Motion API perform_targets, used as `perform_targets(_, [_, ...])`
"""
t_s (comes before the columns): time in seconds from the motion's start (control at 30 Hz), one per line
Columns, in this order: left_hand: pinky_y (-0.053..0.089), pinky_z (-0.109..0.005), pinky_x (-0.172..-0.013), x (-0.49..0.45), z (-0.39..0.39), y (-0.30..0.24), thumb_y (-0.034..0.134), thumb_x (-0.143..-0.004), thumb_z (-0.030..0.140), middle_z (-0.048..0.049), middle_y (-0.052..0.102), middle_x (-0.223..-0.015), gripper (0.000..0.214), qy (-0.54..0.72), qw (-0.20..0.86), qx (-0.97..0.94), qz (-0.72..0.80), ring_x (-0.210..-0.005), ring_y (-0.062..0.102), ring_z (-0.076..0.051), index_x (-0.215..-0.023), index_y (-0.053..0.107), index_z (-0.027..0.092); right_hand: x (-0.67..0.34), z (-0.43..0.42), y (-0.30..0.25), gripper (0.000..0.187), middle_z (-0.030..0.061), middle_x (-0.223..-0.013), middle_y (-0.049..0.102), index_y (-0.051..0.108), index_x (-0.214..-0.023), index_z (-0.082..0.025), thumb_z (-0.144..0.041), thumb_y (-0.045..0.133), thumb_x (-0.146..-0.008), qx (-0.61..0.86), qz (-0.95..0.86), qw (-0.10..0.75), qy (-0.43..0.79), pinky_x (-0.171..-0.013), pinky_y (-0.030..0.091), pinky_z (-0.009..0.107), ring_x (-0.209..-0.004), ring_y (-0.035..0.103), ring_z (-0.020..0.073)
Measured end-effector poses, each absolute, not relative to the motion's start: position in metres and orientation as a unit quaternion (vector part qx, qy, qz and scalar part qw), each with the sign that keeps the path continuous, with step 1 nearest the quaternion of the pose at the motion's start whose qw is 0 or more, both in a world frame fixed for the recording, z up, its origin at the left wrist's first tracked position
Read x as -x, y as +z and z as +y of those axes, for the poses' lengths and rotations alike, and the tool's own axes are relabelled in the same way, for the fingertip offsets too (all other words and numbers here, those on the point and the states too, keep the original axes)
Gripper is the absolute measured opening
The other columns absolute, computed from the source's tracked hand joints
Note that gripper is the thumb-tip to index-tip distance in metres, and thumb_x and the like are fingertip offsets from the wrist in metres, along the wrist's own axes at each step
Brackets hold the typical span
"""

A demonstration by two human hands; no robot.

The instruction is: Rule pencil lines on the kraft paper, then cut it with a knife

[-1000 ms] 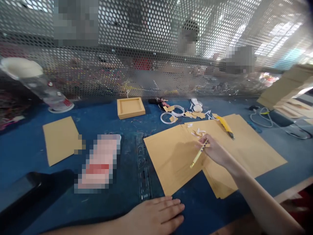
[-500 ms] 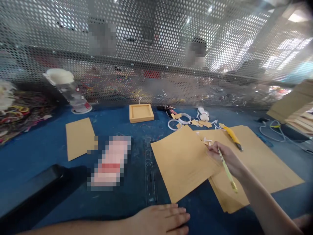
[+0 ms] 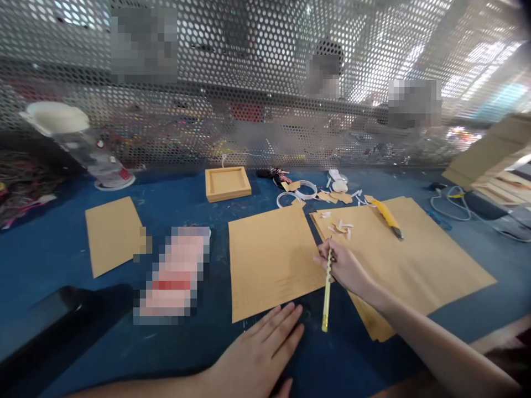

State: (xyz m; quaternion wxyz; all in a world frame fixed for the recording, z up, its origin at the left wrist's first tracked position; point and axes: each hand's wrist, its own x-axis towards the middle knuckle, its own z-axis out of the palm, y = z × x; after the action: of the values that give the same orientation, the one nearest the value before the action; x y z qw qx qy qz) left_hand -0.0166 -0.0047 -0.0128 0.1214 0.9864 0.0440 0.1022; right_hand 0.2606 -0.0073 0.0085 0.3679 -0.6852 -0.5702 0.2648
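My right hand (image 3: 344, 268) is closed around a yellow pencil (image 3: 327, 296) and rests at the right edge of a square tan card sheet (image 3: 269, 260) on the blue mat. That sheet lies square to me, beside a stack of larger tan sheets (image 3: 423, 254). My left hand (image 3: 259, 354) lies flat with fingers stretched out, fingertips near the sheet's front edge, holding nothing.
A yellow utility knife (image 3: 388, 217) and white paper scraps (image 3: 340, 226) lie on the larger sheets. Behind are a small wooden tray (image 3: 227, 183), white rings (image 3: 298, 193), a tan card (image 3: 113, 233), a clear bottle (image 3: 78, 146), cables (image 3: 452, 202) and a perforated metal screen (image 3: 265, 83).
The square sheet has been pulled left off the stack and turned square to me. My right hand moved left with the pencil. My left hand slid forward toward the sheet.
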Motion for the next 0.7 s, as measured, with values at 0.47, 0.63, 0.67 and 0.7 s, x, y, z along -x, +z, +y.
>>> perform_targets(0.47, [0.037, -0.041, -0.108, 0.015, -0.004, -0.017, 0.056, -0.091, 0.047, -0.0212, 0.035, -0.150, 0.064, 0.128, 0.063, -0.986, 0.081, -0.139, 0.031, -0.032, -0.143, 0.040, 0.014, -0.238, -0.041, 0.022, 0.022, -0.0009, -0.061, 0.060, 0.056, -0.098, -0.019, -0.038, 0.045, -0.097, 0.612, -0.469, 0.476, 0.424, -0.051, 0.039, 0.024, -0.052, 0.050, 0.0125])
perform_targets(0.63, [0.031, -0.038, -0.110, 0.013, -0.002, -0.014, 0.048, -0.096, 0.050, -0.0172, 0.045, -0.144, 0.055, 0.141, 0.015, -0.986, 0.088, -0.138, 0.034, -0.028, -0.140, 0.045, 0.016, -0.231, -0.040, 0.009, 0.014, -0.0001, -0.070, 0.061, 0.053, -0.078, -0.020, -0.024, 0.065, -0.081, 0.652, -0.456, 0.432, 0.425, -0.055, 0.040, 0.023, -0.060, 0.053, 0.0117])
perform_targets(0.67, [0.029, -0.037, -0.111, 0.013, -0.002, -0.014, 0.048, -0.096, 0.049, -0.0157, 0.047, -0.142, 0.053, 0.149, 0.008, -0.985, 0.086, -0.137, 0.035, -0.027, -0.138, 0.046, 0.017, -0.232, -0.039, 0.006, 0.016, -0.0015, -0.068, 0.058, 0.051, -0.075, -0.020, -0.023, 0.067, -0.079, 0.658, -0.458, 0.432, 0.412, -0.053, 0.039, 0.022, -0.058, 0.051, 0.0111])
perform_targets(0.7, [0.026, -0.037, -0.112, 0.013, -0.001, -0.014, 0.048, -0.097, 0.047, -0.0142, 0.049, -0.140, 0.050, 0.158, 0.004, -0.984, 0.085, -0.137, 0.036, -0.026, -0.137, 0.048, 0.018, -0.233, -0.039, 0.003, 0.019, -0.0029, -0.065, 0.055, 0.049, -0.073, -0.021, -0.023, 0.067, -0.078, 0.661, -0.463, 0.432, 0.401, -0.052, 0.038, 0.022, -0.056, 0.049, 0.0103])
